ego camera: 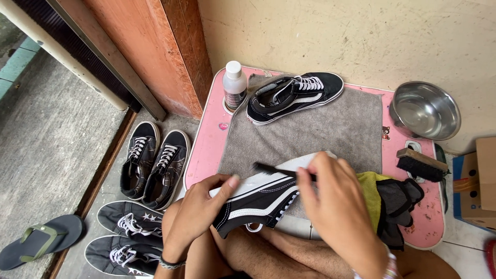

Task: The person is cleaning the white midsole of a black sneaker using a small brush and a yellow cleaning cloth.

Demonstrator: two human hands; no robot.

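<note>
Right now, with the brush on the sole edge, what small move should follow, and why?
Probably a short stroke of the small brush along the white sole of the sneaker: the right hand holds it there while the left hand steadies the shoe.

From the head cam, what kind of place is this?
Likely a home doorway or porch set up for shoe cleaning. A low pink table with a grey towel stands against the wall, the left hand holds a black-and-white sneaker while the right hand brushes it, and more sneaker pairs wait on the floor.
</note>
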